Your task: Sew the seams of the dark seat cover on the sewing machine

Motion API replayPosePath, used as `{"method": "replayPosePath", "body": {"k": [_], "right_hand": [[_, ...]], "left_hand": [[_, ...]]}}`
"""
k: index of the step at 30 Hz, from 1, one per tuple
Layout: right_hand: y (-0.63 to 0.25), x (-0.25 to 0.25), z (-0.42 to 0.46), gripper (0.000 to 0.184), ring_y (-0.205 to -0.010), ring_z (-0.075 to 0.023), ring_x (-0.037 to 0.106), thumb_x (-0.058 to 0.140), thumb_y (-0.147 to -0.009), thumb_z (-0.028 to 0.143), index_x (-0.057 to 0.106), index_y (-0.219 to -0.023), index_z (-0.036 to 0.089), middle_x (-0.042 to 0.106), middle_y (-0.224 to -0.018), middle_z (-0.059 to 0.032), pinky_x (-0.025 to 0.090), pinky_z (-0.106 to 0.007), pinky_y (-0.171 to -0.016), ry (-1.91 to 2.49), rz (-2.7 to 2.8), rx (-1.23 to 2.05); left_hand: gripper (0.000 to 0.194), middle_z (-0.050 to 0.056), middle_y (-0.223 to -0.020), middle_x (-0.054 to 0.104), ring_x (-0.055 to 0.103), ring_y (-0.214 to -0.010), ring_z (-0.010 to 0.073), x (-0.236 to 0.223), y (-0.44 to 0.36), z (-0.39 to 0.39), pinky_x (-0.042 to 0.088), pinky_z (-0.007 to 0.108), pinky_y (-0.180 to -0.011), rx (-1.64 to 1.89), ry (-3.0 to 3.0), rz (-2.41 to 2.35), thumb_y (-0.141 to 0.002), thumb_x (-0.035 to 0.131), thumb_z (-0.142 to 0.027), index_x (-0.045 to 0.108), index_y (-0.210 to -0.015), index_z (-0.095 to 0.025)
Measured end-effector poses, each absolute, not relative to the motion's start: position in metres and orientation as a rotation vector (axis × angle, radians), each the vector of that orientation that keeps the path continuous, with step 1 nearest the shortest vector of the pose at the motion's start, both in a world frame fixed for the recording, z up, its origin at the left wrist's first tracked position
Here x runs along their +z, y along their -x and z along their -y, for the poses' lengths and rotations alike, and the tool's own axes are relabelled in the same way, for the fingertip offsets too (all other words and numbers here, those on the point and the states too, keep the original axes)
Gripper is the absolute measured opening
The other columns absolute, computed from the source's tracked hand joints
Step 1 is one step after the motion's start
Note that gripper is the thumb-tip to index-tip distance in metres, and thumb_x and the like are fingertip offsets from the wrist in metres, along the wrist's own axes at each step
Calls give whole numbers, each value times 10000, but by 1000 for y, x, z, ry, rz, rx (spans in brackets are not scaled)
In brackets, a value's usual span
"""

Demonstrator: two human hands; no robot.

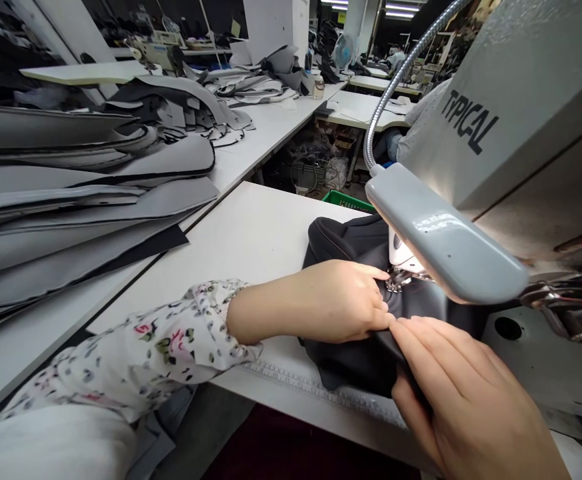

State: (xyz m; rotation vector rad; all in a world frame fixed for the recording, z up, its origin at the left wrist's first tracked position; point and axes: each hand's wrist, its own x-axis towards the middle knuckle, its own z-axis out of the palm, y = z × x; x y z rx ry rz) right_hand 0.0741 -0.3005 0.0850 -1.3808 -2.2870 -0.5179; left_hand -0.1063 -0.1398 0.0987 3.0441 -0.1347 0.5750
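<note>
A black leather-like piece with a stitched seam lies bunched on the sewing table under the machine's presser foot. My left hand rests on top of it, index finger stretched toward the foot and the other fingers curled onto the material. Close by on the right, my right hand pinches the near edge of the piece, thumb below and fingers above. The fingertips of both hands meet just in front of the foot. Lamplight falls on the stitching spot, and the needle itself cannot be made out.
The sewing machine fills the right side, its lamp hanging low over my hands. Stacked grey panels cover the left table. A ruler strip runs along the near table edge. Behind the table sits a green basket; another person's sleeve shows beyond.
</note>
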Motion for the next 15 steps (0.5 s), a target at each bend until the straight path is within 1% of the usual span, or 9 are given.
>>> {"method": "replayPosePath", "body": {"k": [2,5,10,13,15], "right_hand": [[-76,85,299,318,-1085,-302,649,529,-982,149,660,-1244,28,736,-1146,-161,459,-433,-969,1385,2285,-520],[-81,85,297,288,-1072,-300,643,532,-979,160,672,-1199,41,733,-1130,-154,456,-431,-980,1405,2278,-522],[-89,85,296,239,-1064,-281,638,486,-992,194,665,-1128,112,715,-1122,-131,467,-421,-953,1482,2264,-505],[-94,84,294,201,-1044,-269,648,469,-985,178,653,-1065,160,706,-1124,-116,481,-414,-907,1499,2262,-480],[-99,83,292,180,-1039,-268,653,474,-978,174,645,-1034,170,702,-1120,-114,492,-413,-891,1499,2261,-466]], "left_hand": [[240,33,-1008,785,723,-966,151,94,106,147,506,320,-1120,628,-3076,58,-1018,561,-132,766,-912,-200],[302,44,-972,781,722,-911,148,87,103,155,532,318,-1084,690,-3129,22,-1051,492,-125,747,-899,-183],[306,69,-904,757,702,-846,156,74,96,168,527,324,-1078,881,-3148,-70,-1060,443,-137,727,-944,-137],[286,64,-840,707,669,-807,165,65,90,178,539,322,-1020,1042,-3134,-189,-1037,434,-107,705,-944,-102],[271,52,-792,650,639,-769,174,61,87,185,542,335,-962,1084,-3136,-262,-1016,430,-87,684,-922,-97]]}}
